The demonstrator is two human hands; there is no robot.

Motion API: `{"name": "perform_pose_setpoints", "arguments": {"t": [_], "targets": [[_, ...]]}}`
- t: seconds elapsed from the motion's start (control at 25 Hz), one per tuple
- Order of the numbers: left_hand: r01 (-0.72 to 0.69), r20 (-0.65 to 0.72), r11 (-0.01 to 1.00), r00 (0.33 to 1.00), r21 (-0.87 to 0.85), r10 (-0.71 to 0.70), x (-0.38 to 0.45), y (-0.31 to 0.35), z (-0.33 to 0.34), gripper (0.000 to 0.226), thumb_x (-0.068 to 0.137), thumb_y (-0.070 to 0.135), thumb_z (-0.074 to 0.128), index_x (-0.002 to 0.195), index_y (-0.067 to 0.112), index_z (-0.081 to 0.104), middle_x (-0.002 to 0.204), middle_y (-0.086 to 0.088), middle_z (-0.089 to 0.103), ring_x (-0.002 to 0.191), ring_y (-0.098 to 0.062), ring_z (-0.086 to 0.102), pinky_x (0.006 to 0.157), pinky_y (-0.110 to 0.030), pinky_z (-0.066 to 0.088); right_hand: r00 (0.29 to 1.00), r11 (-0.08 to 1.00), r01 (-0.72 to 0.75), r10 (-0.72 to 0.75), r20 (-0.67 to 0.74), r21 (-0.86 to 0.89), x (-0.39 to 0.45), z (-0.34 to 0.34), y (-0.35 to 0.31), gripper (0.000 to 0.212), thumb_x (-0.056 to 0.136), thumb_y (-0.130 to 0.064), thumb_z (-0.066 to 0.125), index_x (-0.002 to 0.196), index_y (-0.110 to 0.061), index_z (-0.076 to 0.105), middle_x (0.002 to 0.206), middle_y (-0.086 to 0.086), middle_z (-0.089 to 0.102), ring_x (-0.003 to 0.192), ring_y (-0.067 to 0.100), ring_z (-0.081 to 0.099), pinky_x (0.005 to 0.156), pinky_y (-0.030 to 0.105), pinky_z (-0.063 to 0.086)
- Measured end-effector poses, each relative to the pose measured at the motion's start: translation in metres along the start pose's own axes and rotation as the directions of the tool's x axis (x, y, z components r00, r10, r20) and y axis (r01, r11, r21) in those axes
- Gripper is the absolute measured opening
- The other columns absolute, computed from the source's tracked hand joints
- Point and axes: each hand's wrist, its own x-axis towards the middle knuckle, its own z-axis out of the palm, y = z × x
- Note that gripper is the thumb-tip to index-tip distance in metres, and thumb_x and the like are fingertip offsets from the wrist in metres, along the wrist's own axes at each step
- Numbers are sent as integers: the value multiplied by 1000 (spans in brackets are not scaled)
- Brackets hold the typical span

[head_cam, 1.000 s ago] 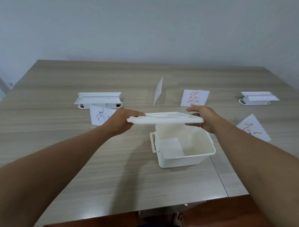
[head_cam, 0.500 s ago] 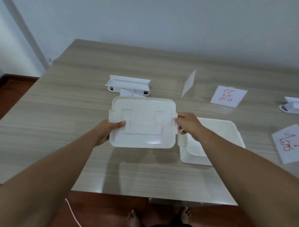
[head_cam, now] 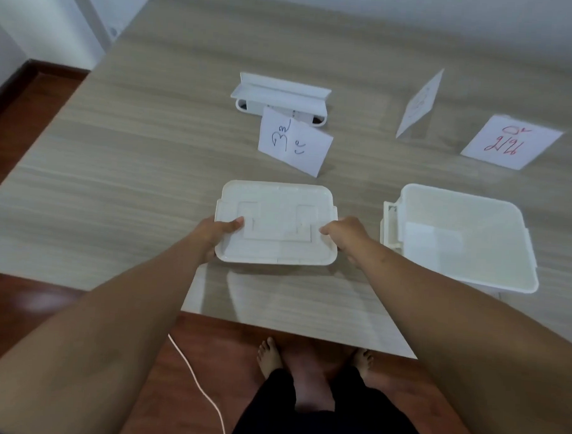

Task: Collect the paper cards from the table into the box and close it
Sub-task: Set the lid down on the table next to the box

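Observation:
The white box lid lies flat low over the table, left of the open white box. My left hand grips the lid's left edge and my right hand grips its right edge. The box is empty inside. A folded paper card with red writing stands just beyond the lid. Another card stands on edge farther back, and a third card with red writing leans at the right.
A white plastic holder sits behind the nearest card. The wooden table's front edge is near my body; my bare feet and a white cable are on the reddish floor below.
Both hands carried the lid from above the box leftward and down toward the table. The view tilted downward and left.

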Motion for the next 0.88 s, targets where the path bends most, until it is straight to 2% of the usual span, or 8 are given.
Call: {"name": "perform_pose_setpoints", "arguments": {"t": [0.2, 0.32, 0.4, 0.52, 0.64, 0.76, 0.8, 0.88], "targets": [[50, -61, 999, 997, -21, -51, 16, -11, -2, 48, 83, 15, 76, 126, 4, 60, 117, -14, 70, 88, -27, 71, 54, -36, 60, 997, 999, -11, 8, 71, 47, 13, 17, 11, 48, 79, -21, 68, 124, -7, 61, 119, 9, 66, 99, 26, 62, 83, 32, 47], [30, -162, 1000, 986, 0, -30, 20, -22, -5, 47, 79, 14, 80, 122, 6, 63, 113, -12, 70, 90, -28, 70, 71, -43, 60, 995, 998, -17, 11, 96, 58, 16, 22, 17, 43, 81, -22, 67, 121, -8, 62, 113, 3, 65, 99, 23, 60, 82, 31, 44], [-5, -283, 994, 959, 107, 35, 24, -26, -9, 51, 72, 20, 85, 117, 8, 65, 110, -10, 71, 97, -30, 69, 85, -48, 58, 992, 999, -8, 3, 128, 45, 15, 26, 22, 41, 81, -23, 66, 120, -10, 63, 113, 2, 65, 99, 22, 60, 81, 31, 44], [2, -428, 927, 887, 374, 171, 25, -21, -11, 61, 64, 37, 88, 113, 10, 66, 102, -1, 70, 95, -26, 68, 86, -44, 57, 984, 1000, 25, -26, 174, 5, 12, 26, 20, 44, 79, -26, 67, 121, -13, 62, 119, 4, 67, 102, 23, 62, 80, 31, 46], [60, -491, 889, 849, 453, 193, 24, -11, -7, 58, 66, 31, 88, 117, 13, 65, 101, 3, 67, 94, -21, 66, 89, -38, 56, 980, 995, 80, -68, 188, -58, 10, 13, 7, 60, 80, -28, 69, 136, -15, 52, 135, -1, 55, 119, 23, 56, 90, 30, 44], [80, -532, 880, 821, 468, 208, 25, 4, -3, 49, 73, 25, 83, 118, 13, 66, 117, -4, 69, 105, -25, 67, 94, -37, 54, 969, 957, 206, -171, 179, -205, 15, -12, -16, 18, 80, -32, 67, 94, -21, 61, 107, -5, 57, 101, 20, 55, 75, 28, 44], [57, -529, 877, 816, 476, 234, 25, 13, 2, 46, 76, 23, 80, 119, 13, 66, 120, -7, 68, 107, -26, 66, 93, -35, 53, 964, 944, 244, -209, 166, -222, 16, -23, -24, 15, 84, -30, 65, 90, -18, 60, 98, -3, 56, 96, 21, 54, 73, 29, 44], [8, -501, 862, 817, 507, 287, 25, 41, 20, 41, 80, 23, 75, 118, 12, 66, 121, -10, 69, 108, -28, 66, 91, -33, 52, 957, 934, 282, -258, 133, -219, 20, -45, -40, 31, 87, -30, 62, 108, -7, 62, 101, 2, 58, 106, 26, 59, 85, 33, 46]]}}
